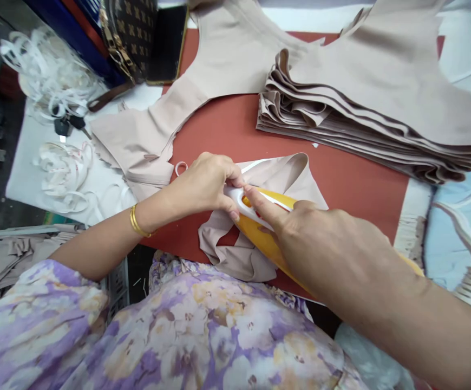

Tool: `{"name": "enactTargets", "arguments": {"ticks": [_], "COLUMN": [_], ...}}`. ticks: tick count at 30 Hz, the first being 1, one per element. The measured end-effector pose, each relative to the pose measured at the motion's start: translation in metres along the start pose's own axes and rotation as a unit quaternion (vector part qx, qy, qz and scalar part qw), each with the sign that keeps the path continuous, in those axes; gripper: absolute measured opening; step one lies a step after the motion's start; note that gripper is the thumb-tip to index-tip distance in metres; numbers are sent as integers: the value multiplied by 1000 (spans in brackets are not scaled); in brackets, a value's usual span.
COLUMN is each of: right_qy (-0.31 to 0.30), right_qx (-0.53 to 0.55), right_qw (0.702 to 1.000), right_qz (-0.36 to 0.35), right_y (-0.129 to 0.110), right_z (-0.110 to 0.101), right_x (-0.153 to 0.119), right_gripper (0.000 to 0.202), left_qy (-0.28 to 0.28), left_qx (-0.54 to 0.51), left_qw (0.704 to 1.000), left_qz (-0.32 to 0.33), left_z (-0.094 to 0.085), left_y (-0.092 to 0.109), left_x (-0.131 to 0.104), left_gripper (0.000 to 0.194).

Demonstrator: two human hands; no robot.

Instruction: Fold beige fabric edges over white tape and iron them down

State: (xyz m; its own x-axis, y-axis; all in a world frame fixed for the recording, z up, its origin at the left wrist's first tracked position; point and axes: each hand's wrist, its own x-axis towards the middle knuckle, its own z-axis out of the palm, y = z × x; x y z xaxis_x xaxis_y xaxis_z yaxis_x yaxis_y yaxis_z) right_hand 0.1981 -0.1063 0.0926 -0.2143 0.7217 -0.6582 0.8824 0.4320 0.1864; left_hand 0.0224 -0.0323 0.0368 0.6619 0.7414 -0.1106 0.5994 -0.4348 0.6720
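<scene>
A white tool [237,199] with an oval opening lies over a long yellow board [260,238]. My left hand [211,181] pinches the tool's left end between thumb and fingers. From the right, my right hand [312,233] is closed on the same tool, its index finger stretched along the top; its other fingers are mostly hidden. A beige fabric piece [243,257] wraps around the yellow board and rests on the red-brown mat [227,127]. A thin white strip [255,164] runs along the fabric's upper edge.
A stack of beige fabric [341,119] lies at the upper right, and more fabric [138,135] at the left. White tape coils [52,70], keys [71,125], a brown bag [128,38] and a phone [168,43] are at the upper left. A crate [116,287] stands lower left.
</scene>
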Motion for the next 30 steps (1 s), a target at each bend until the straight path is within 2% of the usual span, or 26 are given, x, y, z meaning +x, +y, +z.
{"name": "enactTargets", "arguments": {"ticks": [2,6,8,10,13,16,18,21,25,30], "right_qy": [34,54,62,67,43,-5,-29,-40,-34,-18], "right_qx": [6,16,5,-15,-32,-34,-38,-38,-32,-1], "right_qw": [999,998,998,998,998,999,998,997,998,999], "right_qz": [8,23,19,7,-24,-37,-41,-47,-43,-44], "right_y": [7,28,32,28,14,2,-1,-1,0,1], "right_z": [6,22,29,31,26,15,9,4,4,1], "right_x": [-3,-18,-25,-28,-26,-21,-19,-17,-13,-6], "right_gripper": [73,70,72,74,73,79,81,81,84,83], "left_qy": [38,238,278,241,141,123,120,73,26,14], "left_qx": [-23,-12,15,24,16,21,21,21,24,29], "left_qw": [999,971,960,970,984,987,990,996,999,999], "left_qz": [15,-5,0,36,106,100,76,56,32,27], "left_z": [-6,-15,-10,2,26,41,40,27,12,7], "left_y": [-3,-12,-13,-9,2,9,11,11,12,9], "left_x": [-6,-35,-47,-53,-53,-48,-44,-34,-22,-14], "left_gripper": [29,22,21,25,39,37,28,20,22,22]}}
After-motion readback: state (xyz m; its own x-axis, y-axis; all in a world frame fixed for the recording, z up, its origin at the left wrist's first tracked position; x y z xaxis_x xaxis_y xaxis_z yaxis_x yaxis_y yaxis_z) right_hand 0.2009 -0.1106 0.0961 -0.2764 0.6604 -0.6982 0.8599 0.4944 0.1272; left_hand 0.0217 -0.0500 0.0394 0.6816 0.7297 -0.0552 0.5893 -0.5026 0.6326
